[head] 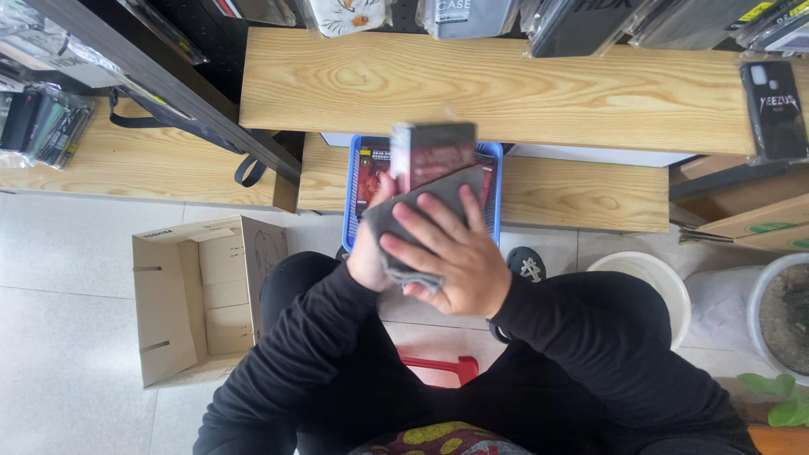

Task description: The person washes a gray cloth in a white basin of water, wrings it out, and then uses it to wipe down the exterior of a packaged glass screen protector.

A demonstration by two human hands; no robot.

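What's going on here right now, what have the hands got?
A person in black sleeves is seated over a red stool, holding a small flat packaged item up in the left hand. The right hand presses a grey cloth against its face, as if wiping it. Just beyond, a blue basket with more packaged items sits on the low wooden shelf. An open cardboard box stands on the tiled floor to the left.
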